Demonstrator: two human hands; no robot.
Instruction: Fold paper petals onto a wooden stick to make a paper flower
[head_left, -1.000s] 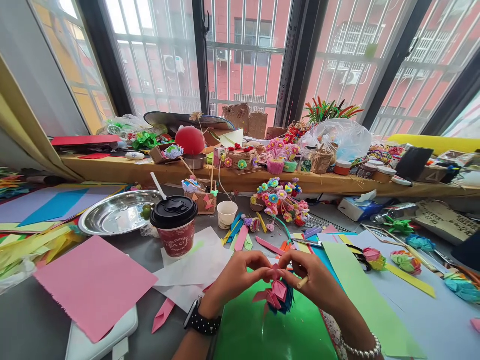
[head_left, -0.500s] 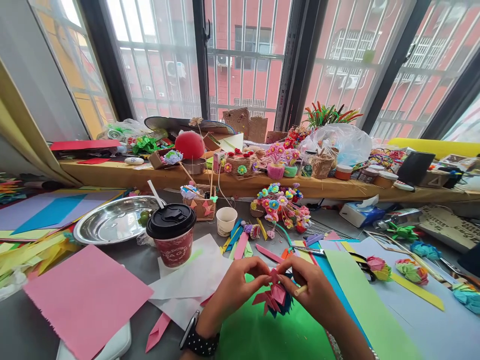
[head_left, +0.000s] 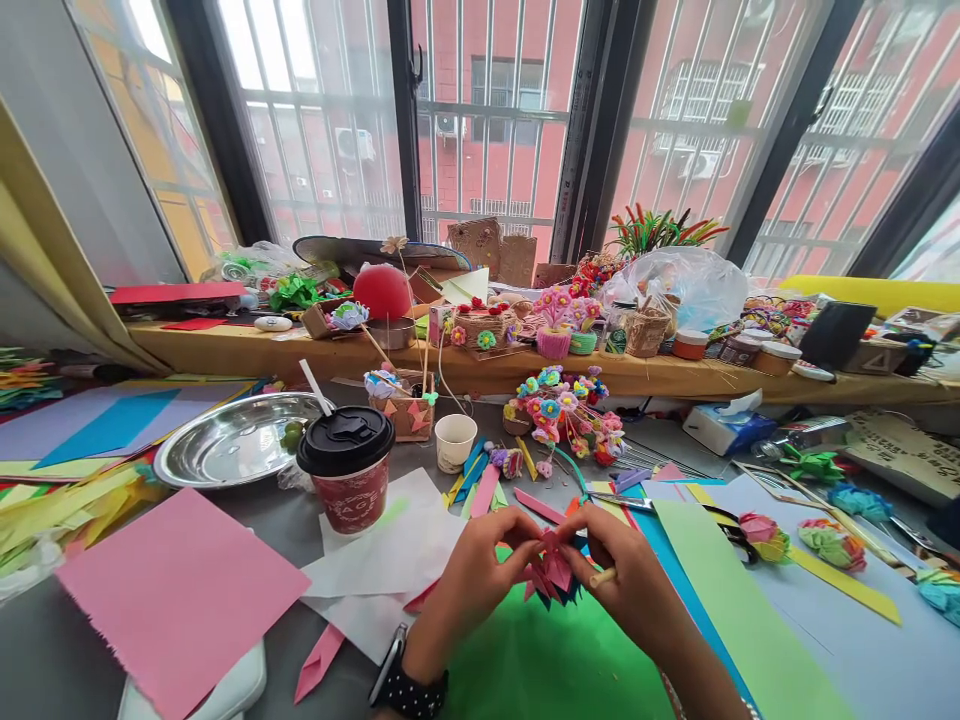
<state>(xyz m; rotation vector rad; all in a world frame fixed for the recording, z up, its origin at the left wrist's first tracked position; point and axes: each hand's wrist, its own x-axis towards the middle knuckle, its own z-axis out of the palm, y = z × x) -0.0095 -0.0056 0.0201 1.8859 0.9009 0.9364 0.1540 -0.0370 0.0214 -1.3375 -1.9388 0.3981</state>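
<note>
Both of my hands meet low in the middle of the view over a bright green sheet. Between them is a folded paper flower with pink petals over dark blue ones. My left hand, with a dark watch at the wrist, pinches the pink petals from the left. My right hand pinches them from the right and also has a thin wooden stick between its fingers.
A red paper cup with a black lid stands left of my hands, with a steel tray and a pink sheet beyond. Paper strips, finished paper flowers, scissors and coloured sheets cover the table. The windowsill is crowded with craft items.
My hands with the flower have stayed together and shifted slightly. The petals look more closed in against my fingers. The camera has tilted a little.
</note>
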